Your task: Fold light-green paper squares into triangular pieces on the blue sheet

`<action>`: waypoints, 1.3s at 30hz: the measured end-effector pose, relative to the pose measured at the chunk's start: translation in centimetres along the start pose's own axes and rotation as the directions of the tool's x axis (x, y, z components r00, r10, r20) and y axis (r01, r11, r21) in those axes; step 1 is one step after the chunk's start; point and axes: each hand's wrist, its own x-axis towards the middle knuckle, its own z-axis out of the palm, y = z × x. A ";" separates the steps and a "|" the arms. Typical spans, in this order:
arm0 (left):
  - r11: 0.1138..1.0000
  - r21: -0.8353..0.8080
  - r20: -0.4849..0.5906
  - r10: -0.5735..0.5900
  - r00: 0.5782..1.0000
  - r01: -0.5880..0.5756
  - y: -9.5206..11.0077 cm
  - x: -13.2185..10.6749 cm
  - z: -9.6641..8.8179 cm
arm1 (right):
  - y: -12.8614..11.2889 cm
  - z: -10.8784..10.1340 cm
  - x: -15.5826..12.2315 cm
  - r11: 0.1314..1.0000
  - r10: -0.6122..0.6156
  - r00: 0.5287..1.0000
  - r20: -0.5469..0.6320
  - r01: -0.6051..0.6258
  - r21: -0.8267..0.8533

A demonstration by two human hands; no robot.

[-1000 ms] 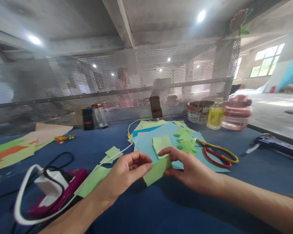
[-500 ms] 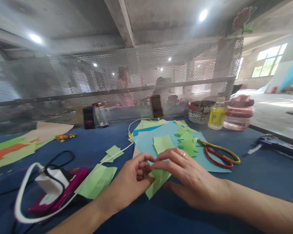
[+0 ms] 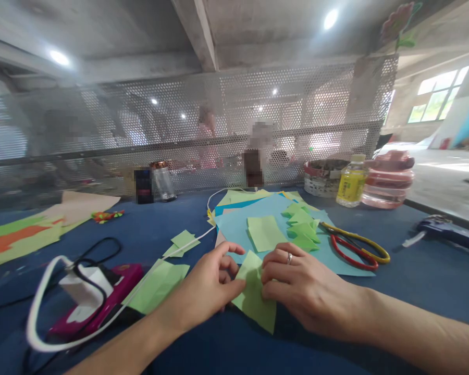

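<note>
A small piece of light green paper [image 3: 256, 299] is held between my two hands, tilted with one corner pointing down. My left hand [image 3: 209, 284] pinches its left edge, the thumb lying on the near face. At the right edge, my right hand [image 3: 310, 291], with a ring on one finger, grips it with curled fingers. Just beyond lies a green paper square [image 3: 266, 233] on light blue sheets [image 3: 234, 221]. Folded green paper pieces [image 3: 301, 229] are lined up to its right. Red-and-yellow-handled scissors [image 3: 354, 255] rest partly on the blue sheet.
Left of my hands are more green paper [image 3: 162, 284], a white cable [image 3: 33, 317] and a magenta power strip [image 3: 121, 281]. A glue gun [image 3: 449, 232] lies at right. Behind stand a yellow-labelled bottle [image 3: 352, 185], a pink jug [image 3: 389, 182], a basket [image 3: 322, 182] and a mesh partition [image 3: 140, 125].
The paper has been turned, its lower corner now pointing down to the right. My right hand has drawn back from the left fingertips and curled around the right edge.
</note>
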 end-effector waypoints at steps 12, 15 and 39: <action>1.000 0.021 0.023 -0.003 1.000 0.002 -0.3 -0.2 -0.2 | -0.1 -0.4 0.1 1.000 -0.002 0.999 0.036 0.002 -0.006; 0.999 -0.035 -0.034 0.007 0.999 -0.008 0.3 -0.2 -0.2 | -0.2 -0.4 0.1 0.998 0.045 0.998 -0.043 -0.043 0.039; 0.864 0.291 -0.128 0.461 0.878 -0.411 2.0 -2.0 0.7 | -1.0 -0.1 0.6 0.686 0.598 0.788 -0.147 -0.409 0.601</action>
